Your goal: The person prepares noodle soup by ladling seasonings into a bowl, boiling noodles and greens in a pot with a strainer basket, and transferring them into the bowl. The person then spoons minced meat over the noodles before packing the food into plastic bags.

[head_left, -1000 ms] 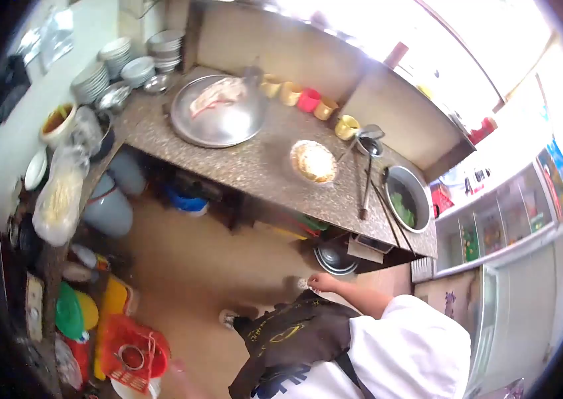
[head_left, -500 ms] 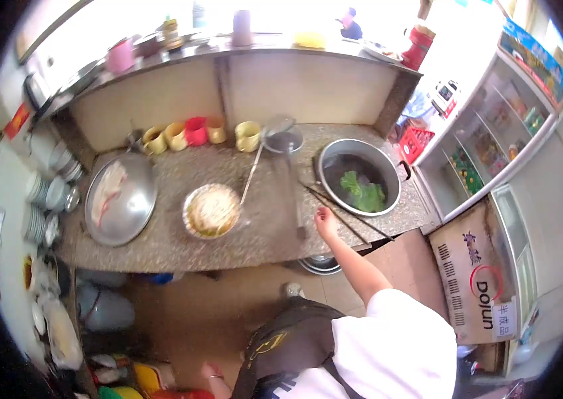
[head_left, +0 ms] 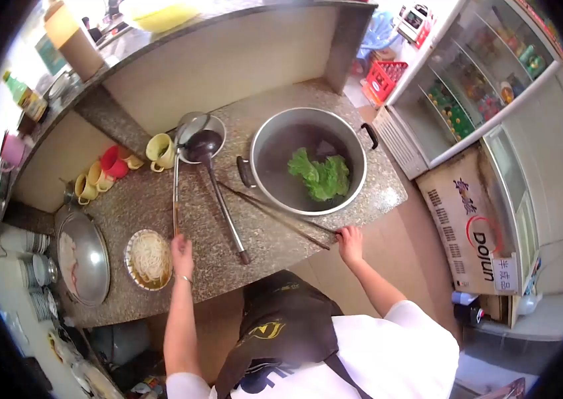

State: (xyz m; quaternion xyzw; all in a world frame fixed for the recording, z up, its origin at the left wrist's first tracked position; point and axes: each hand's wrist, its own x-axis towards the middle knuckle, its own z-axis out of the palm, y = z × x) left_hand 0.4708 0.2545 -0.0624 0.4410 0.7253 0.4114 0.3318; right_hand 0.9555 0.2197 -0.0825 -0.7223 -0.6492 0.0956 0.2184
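Note:
My left hand (head_left: 182, 258) is closed at the lower end of the long handle of a wire strainer (head_left: 176, 193), just right of a bowl of noodles (head_left: 150, 260). The strainer's head rests over a small metal bowl (head_left: 218, 126), beside a dark ladle (head_left: 204, 144) whose handle points toward the counter's front edge. My right hand (head_left: 350, 245) pinches the near end of one of two long dark chopsticks (head_left: 275, 209); the other lies beside it. Behind them, a large metal pot (head_left: 359, 174) holds dark liquid and green leaves (head_left: 320, 174).
A round metal tray (head_left: 97, 259) with a cloth lies at the left of the stone counter (head_left: 261, 243). Yellow cups (head_left: 160, 152) and a red cup (head_left: 113, 162) line the back ledge. A glass-door fridge (head_left: 441, 100) and red crate (head_left: 385, 78) stand right.
The view has swung right and closer to the counter. My left hand has come up from below to the strainer handle. My right hand has reached the chopsticks.

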